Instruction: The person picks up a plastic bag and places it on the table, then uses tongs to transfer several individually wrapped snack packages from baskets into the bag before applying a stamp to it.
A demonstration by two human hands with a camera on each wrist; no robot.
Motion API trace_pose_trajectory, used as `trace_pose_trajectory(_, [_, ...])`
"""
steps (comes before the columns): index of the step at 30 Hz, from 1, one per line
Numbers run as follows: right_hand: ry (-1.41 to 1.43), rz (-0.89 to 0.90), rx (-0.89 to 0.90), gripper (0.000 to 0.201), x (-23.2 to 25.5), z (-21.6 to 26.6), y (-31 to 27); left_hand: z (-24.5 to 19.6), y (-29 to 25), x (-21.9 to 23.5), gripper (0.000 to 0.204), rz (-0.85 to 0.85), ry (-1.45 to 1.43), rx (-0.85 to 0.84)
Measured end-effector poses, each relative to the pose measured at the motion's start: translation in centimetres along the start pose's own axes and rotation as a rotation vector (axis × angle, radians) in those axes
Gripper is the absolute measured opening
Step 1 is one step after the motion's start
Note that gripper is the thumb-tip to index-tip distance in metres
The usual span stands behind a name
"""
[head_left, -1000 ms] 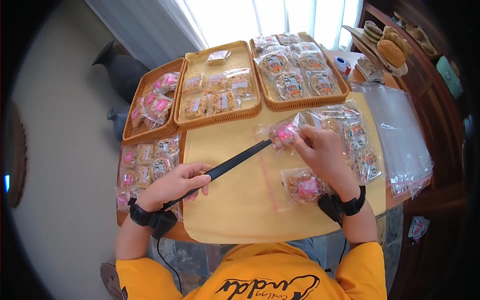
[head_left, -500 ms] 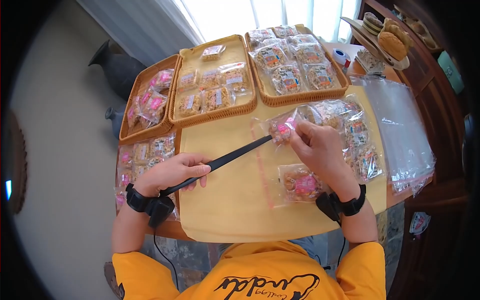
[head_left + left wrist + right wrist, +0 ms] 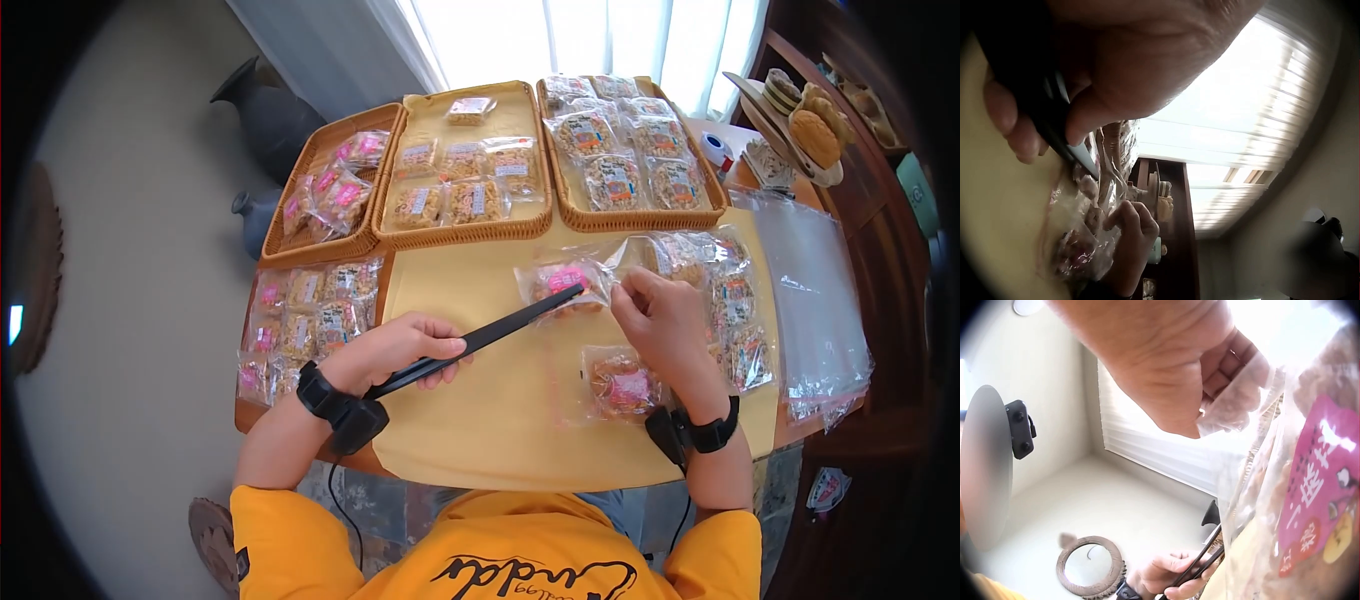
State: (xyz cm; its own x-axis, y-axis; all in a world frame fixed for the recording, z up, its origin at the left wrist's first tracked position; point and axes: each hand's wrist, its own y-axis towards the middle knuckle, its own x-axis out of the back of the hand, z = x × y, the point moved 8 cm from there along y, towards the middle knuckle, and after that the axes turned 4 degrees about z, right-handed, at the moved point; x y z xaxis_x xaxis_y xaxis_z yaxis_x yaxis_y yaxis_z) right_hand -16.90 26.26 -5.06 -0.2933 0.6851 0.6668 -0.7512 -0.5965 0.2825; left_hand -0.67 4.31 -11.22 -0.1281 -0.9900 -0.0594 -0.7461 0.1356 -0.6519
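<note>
Left hand curled round black tongs, gripping them near the back end; tips lie across a clear bag holding a snack with a pink label. Right hand pinches that bag's right edge, fingers bent. Bag lies mid-table on the yellow mat.

Left tray: pink-label packets, piled loosely. Middle tray, yellow-lined: pale-label packets in two rows, one alone at the back. Right tray: round snack packets, packed close.

Table's left edge: loose packets in rows. Just below right hand: another pink-label packet. Beside right hand: heap of packets. Far right: stack of empty clear bags.
</note>
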Motion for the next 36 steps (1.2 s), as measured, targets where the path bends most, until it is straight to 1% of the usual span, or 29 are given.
trace_pose_trajectory(3, [-0.005, 0.003, -0.009, 0.020, -0.3, -0.1, 0.2, 1.9, -4.4, 1.3, 0.021, -0.043, -0.059, 0.014])
trace_pose_trajectory(5, [-0.007, 0.002, -0.002, 0.020, -0.3, 0.0, 0.2, 3.4, -7.5, 2.9, 0.020, -0.113, -0.143, 0.038])
trace_pose_trajectory(6, [-0.009, 0.013, -0.032, 0.020, -0.3, -0.3, 0.1, 3.8, -8.6, 3.6, 0.020, -0.121, -0.144, 0.034])
trace_pose_trajectory(7, [-0.013, 0.025, -0.061, 0.020, -0.3, -0.6, 0.1, 4.0, -9.8, 4.7, 0.019, -0.177, -0.215, 0.002])
trace_pose_trajectory(8, [-0.012, 0.028, -0.050, 0.020, -0.4, -0.5, 0.1, 4.3, -10.9, 5.7, 0.019, -0.232, -0.288, -0.031])
trace_pose_trajectory(10, [-0.020, 0.027, -0.059, 0.020, -0.5, -0.6, 0.1, 3.8, -12.5, 8.1, 0.019, -0.351, -0.276, -0.078])
trace_pose_trajectory(11, [-0.020, 0.029, -0.047, 0.020, -0.5, -0.5, 0.1, 3.4, -12.7, 9.2, 0.021, -0.365, -0.309, -0.129])
trace_pose_trajectory(12, [-0.028, 0.024, -0.047, 0.021, -0.5, -0.3, 0.2, 2.2, -13.2, 11.5, 0.022, -0.417, -0.327, -0.206])
trace_pose_trajectory(14, [-0.038, 0.013, -0.049, 0.021, -0.3, -0.3, 0.2, 0.6, -13.4, 13.6, 0.025, -0.447, -0.345, -0.265])
trace_pose_trajectory(16, [-0.032, 0.022, -0.063, 0.020, -0.5, -0.5, 0.1, -0.5, -13.3, 16.1, 0.028, -0.535, -0.411, -0.297])
trace_pose_trajectory(18, [-0.029, 0.017, -0.053, 0.020, -0.6, -0.6, 0.0, -0.1, -12.9, 18.0, 0.031, -0.568, -0.432, -0.294])
trace_pose_trajectory(20, [-0.024, 0.005, -0.044, 0.020, -0.4, -0.6, 0.1, 0.8, -12.5, 18.9, 0.033, -0.603, -0.412, -0.211])
trace_pose_trajectory(21, [-0.014, 0.018, -0.047, 0.020, -0.4, -0.7, 0.1, 1.5, -12.1, 18.6, 0.036, -0.543, -0.431, -0.201])
trace_pose_trajectory(22, [-0.001, 0.030, -0.052, 0.020, -0.5, -0.7, 0.0, 2.0, -12.2, 18.1, 0.037, -0.558, -0.365, -0.179])
trace_pose_trajectory(23, [0.003, 0.027, -0.062, 0.020, -0.5, -0.7, -0.1, 2.0, -12.1, 16.7, 0.036, -0.537, -0.348, -0.200])
trace_pose_trajectory(24, [-0.026, 0.031, -0.032, 0.020, -0.5, -0.3, 0.1, 2.1, -12.1, 15.2, 0.036, -0.511, -0.335, -0.217])
trace_pose_trajectory(25, [-0.060, 0.037, -0.011, 0.021, -0.5, -0.1, 0.0, 2.8, -11.9, 14.4, 0.036, -0.493, -0.319, -0.203])
trace_pose_trajectory(26, [-0.071, 0.040, -0.047, 0.021, -0.5, -0.4, -0.1, 3.1, -11.6, 13.0, 0.036, -0.463, -0.318, -0.181])
trace_pose_trajectory(28, [-0.055, 0.038, 0.003, 0.022, -0.6, -0.1, 0.0, 2.6, -10.8, 9.0, 0.033, -0.298, -0.241, -0.143])
trace_pose_trajectory(29, [-0.067, 0.037, -0.032, 0.022, -0.6, -0.5, -0.1, 2.6, -10.5, 7.4, 0.033, -0.266, -0.239, -0.125])
trace_pose_trajectory(31, [-0.039, 0.049, -0.030, 0.022, -0.8, -0.6, 0.0, 2.7, -9.8, 3.9, 0.029, -0.140, -0.108, -0.033])
trace_pose_trajectory(32, [-0.045, 0.049, -0.048, 0.022, -0.7, -0.7, 0.0, 2.7, -9.2, 2.9, 0.029, -0.123, -0.106, -0.024])
trace_pose_trajectory(34, [-0.023, 0.039, -0.030, 0.022, -0.5, -0.4, 0.0, 2.8, -8.0, 0.2, 0.034, 0.005, 0.042, 0.071])
trace_pose_trajectory(35, [-0.026, 0.036, -0.037, 0.022, -0.5, -0.5, 0.0, 2.1, -7.7, -0.9, 0.038, 0.012, 0.086, 0.083])
trace_pose_trajectory(36, [-0.019, 0.034, -0.035, 0.022, -0.5, -0.4, 0.0, 1.9, -7.2, -1.4, 0.038, 0.017, 0.090, 0.084])
